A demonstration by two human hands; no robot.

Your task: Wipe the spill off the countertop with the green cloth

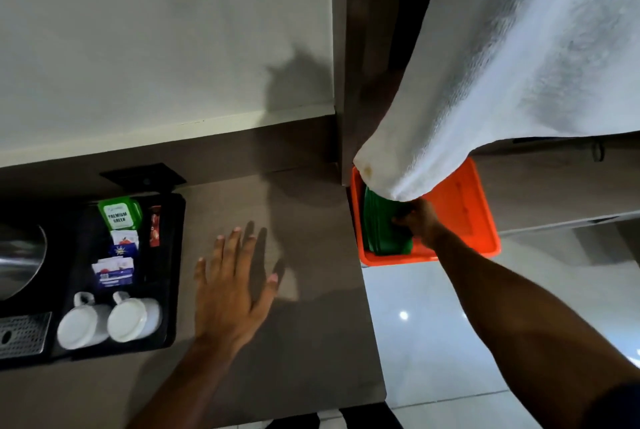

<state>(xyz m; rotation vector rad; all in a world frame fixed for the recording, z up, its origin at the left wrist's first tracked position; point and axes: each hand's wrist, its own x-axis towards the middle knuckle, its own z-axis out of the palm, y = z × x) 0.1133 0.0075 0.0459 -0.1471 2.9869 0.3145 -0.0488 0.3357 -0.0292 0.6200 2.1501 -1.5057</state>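
head view looks steeply down on a brown table [311,221] that ends at a square corner on the right. the left hand [232,293] lies spread and flat, fingers apart, low over or on the bare middle of the table, holding nothing; i judge it steadies the body while the other arm reaches out sideways. the right hand [420,221] is stretched past the table's edge into an orange bin [481,221] that stands below on the floor beside the table. its fingers are curled around the edge of the green cloth [381,221], which sits folded upright against the bin's left wall. so the cloth is in the bin, pinched but not yet lifted, and wiping has not begun. a white towel [502,65] hangs down from above and drapes over the back of the bin, its corner just above the reaching hand, so it may get in the way when the cloth comes up.

on the left of the table a black tray [173,273] keeps the drink things together: two white cups [107,324] lying on their sides, tea packets [117,245], and part of a metal kettle [20,255] at the frame's edge. a pale wet-looking patch on the table just right of the left thumb may be the spill, though the dim light leaves that unsure. a pale wall [156,30] rises behind, and glossy white floor tiles [433,342] shine to the right.
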